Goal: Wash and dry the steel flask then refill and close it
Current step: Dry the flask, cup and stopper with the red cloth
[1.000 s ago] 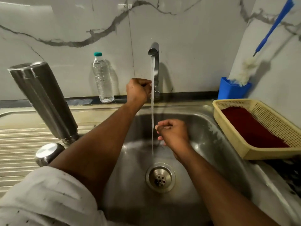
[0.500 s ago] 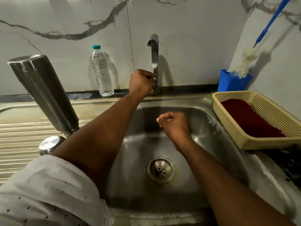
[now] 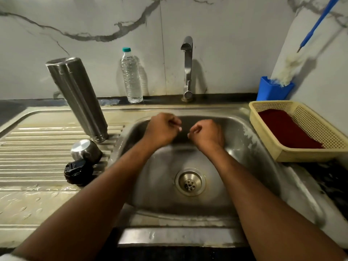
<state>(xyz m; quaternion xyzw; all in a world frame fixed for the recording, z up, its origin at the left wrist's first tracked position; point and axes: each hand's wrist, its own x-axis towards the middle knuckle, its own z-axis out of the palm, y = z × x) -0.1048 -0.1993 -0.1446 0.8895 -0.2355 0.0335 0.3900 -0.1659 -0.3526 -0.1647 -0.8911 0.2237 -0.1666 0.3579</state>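
My left hand and right hand hang over the sink with fingers curled, holding nothing, while the steel flask stands upside down on the drainboard, well left of them.

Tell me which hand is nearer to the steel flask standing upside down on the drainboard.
Left. The left hand hangs over the sink basin's left part, just right of the steel flask. The right hand is further right, over the basin's middle. Neither touches it.
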